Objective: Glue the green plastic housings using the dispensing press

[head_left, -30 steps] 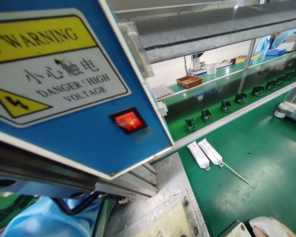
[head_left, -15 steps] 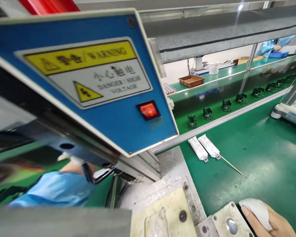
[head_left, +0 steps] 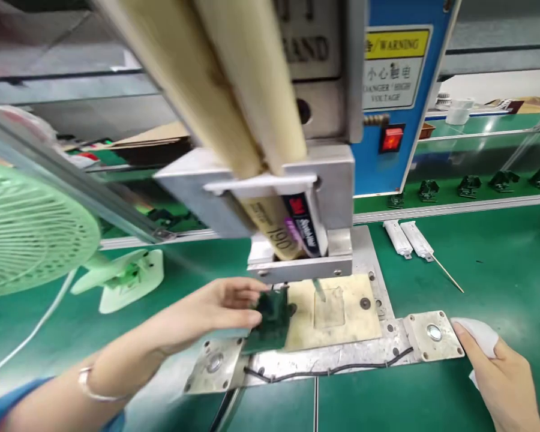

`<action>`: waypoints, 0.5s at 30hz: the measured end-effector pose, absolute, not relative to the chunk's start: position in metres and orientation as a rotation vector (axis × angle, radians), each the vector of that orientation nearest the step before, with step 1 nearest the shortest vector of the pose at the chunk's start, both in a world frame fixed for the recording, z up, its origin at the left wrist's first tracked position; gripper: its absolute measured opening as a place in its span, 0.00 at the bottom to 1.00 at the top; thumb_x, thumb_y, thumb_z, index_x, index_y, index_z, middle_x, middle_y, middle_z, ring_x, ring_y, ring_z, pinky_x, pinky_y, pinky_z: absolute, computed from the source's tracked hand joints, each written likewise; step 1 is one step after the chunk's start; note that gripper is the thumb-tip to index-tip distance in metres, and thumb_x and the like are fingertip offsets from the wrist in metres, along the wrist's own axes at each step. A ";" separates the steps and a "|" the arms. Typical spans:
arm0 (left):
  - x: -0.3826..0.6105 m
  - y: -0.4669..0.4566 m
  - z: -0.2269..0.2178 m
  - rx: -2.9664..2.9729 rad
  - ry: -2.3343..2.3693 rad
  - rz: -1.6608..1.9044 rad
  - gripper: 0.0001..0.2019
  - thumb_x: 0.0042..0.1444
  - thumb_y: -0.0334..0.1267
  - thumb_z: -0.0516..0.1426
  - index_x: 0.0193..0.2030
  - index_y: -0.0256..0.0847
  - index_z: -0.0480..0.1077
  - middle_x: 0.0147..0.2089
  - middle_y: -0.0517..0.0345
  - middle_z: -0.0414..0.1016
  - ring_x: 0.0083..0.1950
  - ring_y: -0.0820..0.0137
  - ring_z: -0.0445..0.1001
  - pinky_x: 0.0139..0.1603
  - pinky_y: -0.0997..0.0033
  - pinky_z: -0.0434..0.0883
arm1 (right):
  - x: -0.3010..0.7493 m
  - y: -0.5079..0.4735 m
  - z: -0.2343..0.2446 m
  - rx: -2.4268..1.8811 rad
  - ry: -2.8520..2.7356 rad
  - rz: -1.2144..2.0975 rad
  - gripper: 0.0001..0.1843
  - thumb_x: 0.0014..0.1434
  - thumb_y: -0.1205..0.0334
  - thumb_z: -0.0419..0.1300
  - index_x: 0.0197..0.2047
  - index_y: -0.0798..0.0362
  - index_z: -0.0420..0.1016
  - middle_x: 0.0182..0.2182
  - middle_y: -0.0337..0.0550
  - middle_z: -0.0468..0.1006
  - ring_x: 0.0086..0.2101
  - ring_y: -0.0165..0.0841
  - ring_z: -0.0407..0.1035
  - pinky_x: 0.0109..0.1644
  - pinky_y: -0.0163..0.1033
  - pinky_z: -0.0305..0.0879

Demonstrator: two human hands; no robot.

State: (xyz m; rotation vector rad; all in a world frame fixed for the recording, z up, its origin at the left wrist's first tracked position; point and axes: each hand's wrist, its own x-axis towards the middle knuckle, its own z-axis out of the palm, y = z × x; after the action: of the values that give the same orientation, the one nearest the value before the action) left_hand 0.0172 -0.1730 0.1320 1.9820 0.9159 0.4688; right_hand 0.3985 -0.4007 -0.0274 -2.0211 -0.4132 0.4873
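Note:
My left hand (head_left: 216, 309) is closed on a small dark green part (head_left: 270, 321), holding it at the left edge of the beige fixture plate (head_left: 342, 312) under the press head (head_left: 297, 210). A thin nozzle (head_left: 318, 289) points down from the adhesive cartridge (head_left: 292, 228) over the plate's recess. My right hand (head_left: 499, 372) rests on the green table at the lower right, fingers curled on a white cloth (head_left: 479, 339) beside the right metal button pad (head_left: 434, 333).
A pale green fan (head_left: 31, 234) stands at the left. Two white tubes (head_left: 407, 239) with a thin stick lie behind the fixture. Dark parts (head_left: 468, 186) ride the green conveyor. A blue high-voltage panel (head_left: 396, 102) with a lit red switch rises behind.
The view has swung left and down from the blue panel to the press. My left hand and the green part have come into view; my right hand stays on the cloth.

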 end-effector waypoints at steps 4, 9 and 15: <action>0.054 -0.194 0.115 1.465 0.969 0.159 0.23 0.40 0.39 0.72 0.44 0.34 0.75 0.35 0.56 0.78 0.36 0.71 0.77 0.41 0.73 0.76 | 0.400 -0.398 -0.024 -1.981 -0.385 0.485 0.34 0.41 0.39 0.73 0.42 0.59 0.84 0.40 0.52 0.83 0.36 0.44 0.78 0.28 0.33 0.72; 0.085 -0.197 0.102 1.438 0.838 0.205 0.24 0.39 0.39 0.72 0.43 0.37 0.71 0.38 0.56 0.77 0.41 0.68 0.77 0.51 0.65 0.76 | 0.391 -0.396 -0.016 -1.974 -0.346 0.454 0.32 0.41 0.38 0.71 0.40 0.58 0.84 0.40 0.51 0.83 0.40 0.46 0.77 0.32 0.35 0.72; 0.086 -0.192 0.080 1.921 0.841 0.425 0.26 0.47 0.43 0.67 0.52 0.39 0.68 0.50 0.48 0.77 0.54 0.57 0.76 0.63 0.51 0.70 | 0.389 -0.394 -0.017 -1.969 -0.342 0.450 0.31 0.41 0.38 0.70 0.40 0.56 0.84 0.40 0.50 0.83 0.42 0.48 0.76 0.40 0.40 0.71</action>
State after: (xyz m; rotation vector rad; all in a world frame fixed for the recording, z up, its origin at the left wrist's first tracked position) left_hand 0.0855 -0.1918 0.0798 1.9213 0.8410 0.4248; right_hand 0.3888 -0.3944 -0.0171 -1.9689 -0.3422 0.4500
